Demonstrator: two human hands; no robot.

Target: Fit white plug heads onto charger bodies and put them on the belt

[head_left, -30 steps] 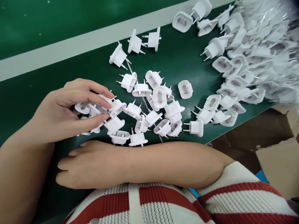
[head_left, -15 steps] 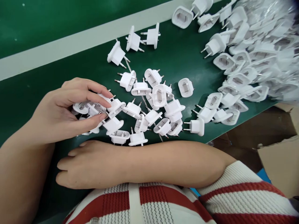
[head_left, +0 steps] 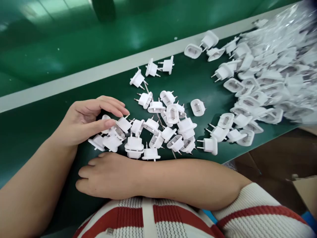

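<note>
My left hand [head_left: 91, 120] hovers at the left end of a loose group of white plug adapters [head_left: 172, 114], its thumb and fingers apart around a few of them. One adapter [head_left: 124, 124] lies just by its fingertips. My right hand [head_left: 106, 175] rests on the green table, back upward, with its forearm lying along the near side of the group. The right fingers curl downward at the left, and their tips are hidden, so what they hold, if anything, cannot be made out.
A large heap of white adapters [head_left: 269, 82] covers the right of the green table [head_left: 86, 87], with clear plastic wrap [head_left: 279, 26] over its back. A pale strip [head_left: 99, 74] runs along the table behind. A cardboard box [head_left: 307, 191] shows below right.
The view has shifted, showing more of the far green surface. My left hand has opened wider, and the adapters near it lie differently. The right hand keeps its pose.
</note>
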